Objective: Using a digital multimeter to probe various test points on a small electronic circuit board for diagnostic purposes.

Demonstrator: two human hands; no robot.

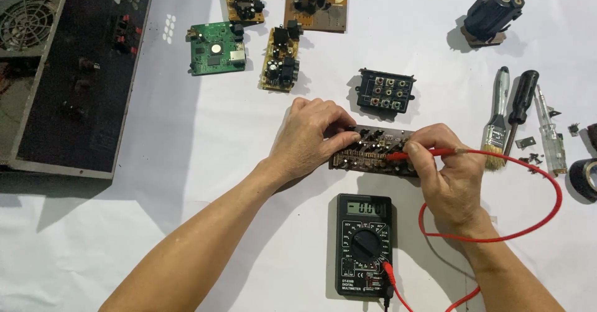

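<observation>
My left hand grips the left end of a long brown circuit board with black knobs, holding it on edge on the white table. My right hand pinches a red test probe whose tip touches the board's face. Its red lead loops right and back down toward a black digital multimeter lying just below the board. A second probe is hidden.
A black connector panel lies behind the board. Several loose boards sit at the top. At right lie a paintbrush, screwdrivers, small screws and black tape. A dark amplifier chassis fills the left.
</observation>
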